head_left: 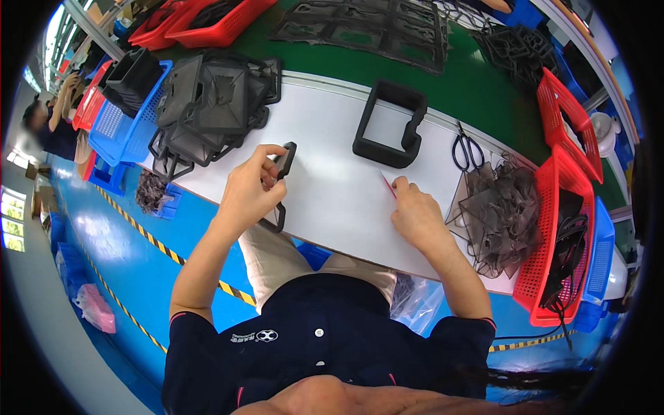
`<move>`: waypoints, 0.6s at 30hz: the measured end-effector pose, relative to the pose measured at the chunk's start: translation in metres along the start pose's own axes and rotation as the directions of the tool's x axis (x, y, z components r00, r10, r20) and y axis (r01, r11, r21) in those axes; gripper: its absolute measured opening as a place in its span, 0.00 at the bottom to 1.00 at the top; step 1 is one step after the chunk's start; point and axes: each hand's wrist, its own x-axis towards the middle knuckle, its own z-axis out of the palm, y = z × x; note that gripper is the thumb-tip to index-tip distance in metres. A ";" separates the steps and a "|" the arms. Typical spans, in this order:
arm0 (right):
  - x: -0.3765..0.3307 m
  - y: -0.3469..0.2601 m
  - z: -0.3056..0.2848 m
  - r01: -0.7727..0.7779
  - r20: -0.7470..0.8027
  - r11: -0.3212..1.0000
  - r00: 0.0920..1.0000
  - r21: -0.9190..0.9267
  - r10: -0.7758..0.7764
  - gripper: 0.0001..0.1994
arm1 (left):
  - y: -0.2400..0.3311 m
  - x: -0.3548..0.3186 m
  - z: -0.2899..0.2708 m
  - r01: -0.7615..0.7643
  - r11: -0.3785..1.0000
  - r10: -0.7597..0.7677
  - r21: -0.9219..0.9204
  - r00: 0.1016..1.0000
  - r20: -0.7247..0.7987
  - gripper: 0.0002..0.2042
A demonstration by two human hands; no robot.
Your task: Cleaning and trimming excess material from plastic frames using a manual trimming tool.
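Holding a black frame point(280, 181) at the near edge of the white worktop point(332, 180), left hand point(249, 190) has its fingers point(271, 160) curled tight round the frame's upper end; the lower end hangs past the worktop edge, above the lap. Right hand point(417, 213) rests on the worktop, fingers closed on a thin red blade point(388, 184) that points up and left from the fingertips; what kind of tool it is cannot be told.

Just beyond both hands, between them, a thick black rectangular frame point(391, 124) lies flat on the worktop, well clear of either hand. Black scissors point(468, 149) lie to its right. Near the right hand, a heap of grey mesh pieces point(501, 207) sits on the worktop's right end, touching a red basket point(564, 228) that holds black parts, with a blue basket point(600, 242) beside it.

Left of the left hand, a pile of black frames point(207, 111) covers the worktop's far left corner, next to a blue basket point(117, 128) with a black box in it. Behind the worktop runs a green belt point(332, 62) carrying flat black frame sheets point(373, 28); red baskets point(200, 24) stand at its left end. Another person point(52, 117) sits further left, over the blue floor point(131, 242)
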 end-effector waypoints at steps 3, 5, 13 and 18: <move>-0.006 0.010 0.000 0.010 -0.050 1.000 0.999 0.016 -0.010 0.14 | 0.005 -0.010 -0.004 0.129 0.661 -0.087 -0.739 0.992 0.095 0.16; -0.012 0.006 -0.013 0.034 -0.096 0.994 0.995 0.107 -0.024 0.10 | -0.005 -0.015 0.012 0.240 0.488 -0.140 -0.839 0.971 0.196 0.13; -0.020 -0.007 0.016 0.262 -0.427 0.664 0.899 0.700 0.096 0.04 | -0.032 -0.023 0.070 0.245 0.589 -0.184 -0.770 0.969 0.167 0.18; -0.015 -0.018 0.031 0.302 -0.383 0.688 0.923 0.660 -0.038 0.06 | -0.023 -0.029 0.074 0.201 0.656 -0.194 -0.728 0.976 0.095 0.20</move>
